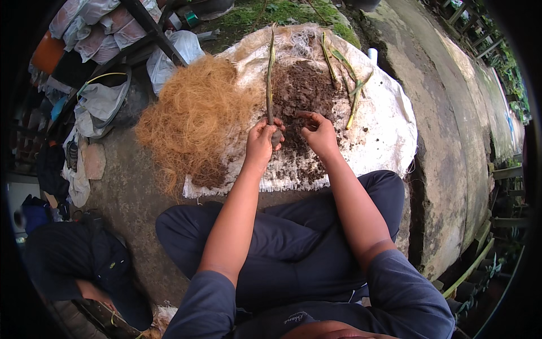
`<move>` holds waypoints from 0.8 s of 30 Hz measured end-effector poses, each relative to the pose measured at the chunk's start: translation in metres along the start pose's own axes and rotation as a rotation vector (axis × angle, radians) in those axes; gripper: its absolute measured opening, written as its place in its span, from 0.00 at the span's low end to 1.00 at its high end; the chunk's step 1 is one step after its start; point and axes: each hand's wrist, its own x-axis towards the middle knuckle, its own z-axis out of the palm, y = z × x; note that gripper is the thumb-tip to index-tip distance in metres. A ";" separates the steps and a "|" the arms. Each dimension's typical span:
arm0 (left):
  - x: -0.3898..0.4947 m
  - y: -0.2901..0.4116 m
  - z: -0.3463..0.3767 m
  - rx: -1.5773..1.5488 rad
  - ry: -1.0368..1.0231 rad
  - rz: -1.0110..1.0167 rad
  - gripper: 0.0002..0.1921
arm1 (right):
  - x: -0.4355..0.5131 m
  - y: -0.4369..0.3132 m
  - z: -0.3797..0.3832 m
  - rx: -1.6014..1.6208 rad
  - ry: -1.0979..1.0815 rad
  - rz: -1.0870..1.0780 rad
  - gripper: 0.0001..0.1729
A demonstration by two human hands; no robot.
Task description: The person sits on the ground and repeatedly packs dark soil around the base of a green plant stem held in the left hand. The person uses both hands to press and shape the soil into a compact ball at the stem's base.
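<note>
My left hand grips the lower end of a long, narrow green-brown leaf cutting, which points away from me. A dark ball of soil is packed round the cutting's base, partly hidden by my fingers. My right hand hovers at the near edge of a heap of dark, moist soil, its soiled fingers curved and apart, with nothing visible in them. Both hands are over a white woven sack spread on the ground. Left of the soil lies a large tangle of tan plant fibre.
More leaf cuttings lie at the sack's far right. A white plastic bag and a rack of filled plastic bags stand at far left. Another person bends over at lower left. A concrete path runs along the right.
</note>
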 end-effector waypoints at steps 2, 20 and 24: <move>0.001 0.000 0.002 -0.015 -0.024 0.008 0.11 | 0.003 0.018 0.005 -0.103 0.129 -0.217 0.18; -0.011 0.007 0.014 0.150 -0.125 -0.136 0.10 | -0.006 -0.021 0.004 0.811 -0.136 -0.105 0.16; -0.010 0.001 0.013 0.172 -0.169 -0.224 0.09 | -0.010 -0.026 0.003 0.761 -0.193 -0.162 0.19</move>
